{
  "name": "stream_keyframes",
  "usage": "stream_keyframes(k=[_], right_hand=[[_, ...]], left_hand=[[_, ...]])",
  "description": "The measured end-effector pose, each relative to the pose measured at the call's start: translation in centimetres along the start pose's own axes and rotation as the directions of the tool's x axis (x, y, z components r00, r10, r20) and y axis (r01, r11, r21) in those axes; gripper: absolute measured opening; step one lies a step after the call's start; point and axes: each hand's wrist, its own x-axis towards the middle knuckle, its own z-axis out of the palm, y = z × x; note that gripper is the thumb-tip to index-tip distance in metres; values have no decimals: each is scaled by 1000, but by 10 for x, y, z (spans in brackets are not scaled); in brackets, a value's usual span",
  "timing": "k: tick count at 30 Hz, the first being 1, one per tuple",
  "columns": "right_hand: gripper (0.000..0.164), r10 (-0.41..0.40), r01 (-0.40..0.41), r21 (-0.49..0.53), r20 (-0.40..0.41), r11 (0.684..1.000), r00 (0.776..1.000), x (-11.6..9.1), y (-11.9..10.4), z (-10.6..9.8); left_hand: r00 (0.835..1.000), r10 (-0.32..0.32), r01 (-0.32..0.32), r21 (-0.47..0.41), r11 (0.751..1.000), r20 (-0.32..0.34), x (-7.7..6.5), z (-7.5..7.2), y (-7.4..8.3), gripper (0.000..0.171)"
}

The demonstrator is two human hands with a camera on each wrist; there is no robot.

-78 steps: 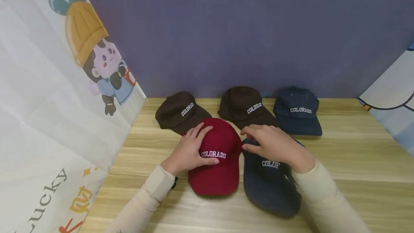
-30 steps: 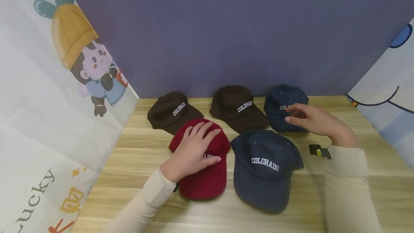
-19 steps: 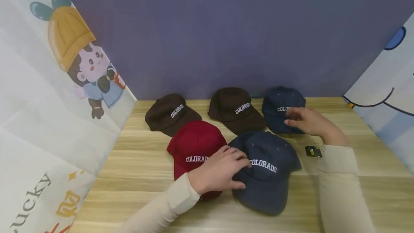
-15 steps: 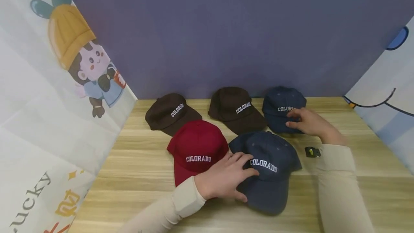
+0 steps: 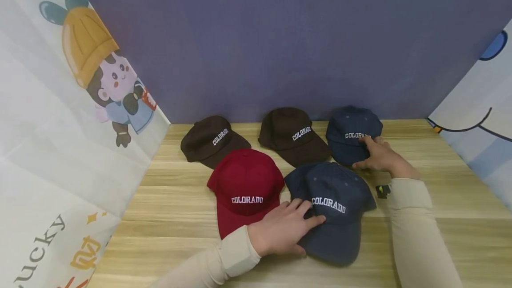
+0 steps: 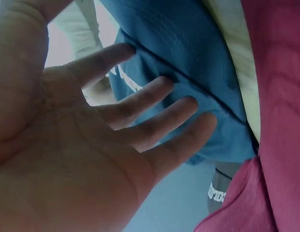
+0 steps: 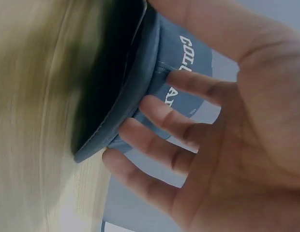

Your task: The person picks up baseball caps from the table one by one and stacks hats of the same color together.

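My left hand (image 5: 282, 228), its fingers spread and relaxed, hovers at the left side of the front navy baseball cap (image 5: 334, 239). In the left wrist view its fingertips (image 6: 205, 123) overlap that cap's crown and hold nothing. Toward the back right, my right hand (image 5: 380, 159) is at the brim of a second navy cap (image 5: 352, 121). Seen from the right wrist, the fingers (image 7: 140, 140) are extended along the brim, with the thumb at the brim's upper end in that view. A red cap (image 5: 246, 174) lies left of the front navy cap, its brim partly hidden by my left hand.
Two dark brown caps, one at back left (image 5: 212, 139) and one at back middle (image 5: 286, 130), lie along the blue-grey back wall (image 5: 256, 43). A printed white panel (image 5: 40, 154) bounds the wooden table (image 5: 452, 252) on the left, and another printed panel stands at right.
My left hand has left the red cap and moved right to the front navy cap. The right hand went from the front navy cap to the back one, dropping lower to its brim.
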Motion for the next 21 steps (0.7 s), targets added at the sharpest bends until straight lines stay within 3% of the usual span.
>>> stream_keyframes(k=[6, 16, 21], right_hand=[[97, 13, -13, -14, -16, 1000, 1000, 1, 1, 3], [64, -84, 74, -93, -106, 993, 991, 1, 3, 2], [58, -61, 47, -118, -114, 992, 992, 3, 1, 0]], left_hand=[[1000, -13, 13, -16, 1000, -6, 4, 6, 6, 76], [999, -52, 53, 71, 996, -13, 14, 8, 13, 76], [998, -60, 60, 31, 998, -12, 16, 5, 11, 73]])
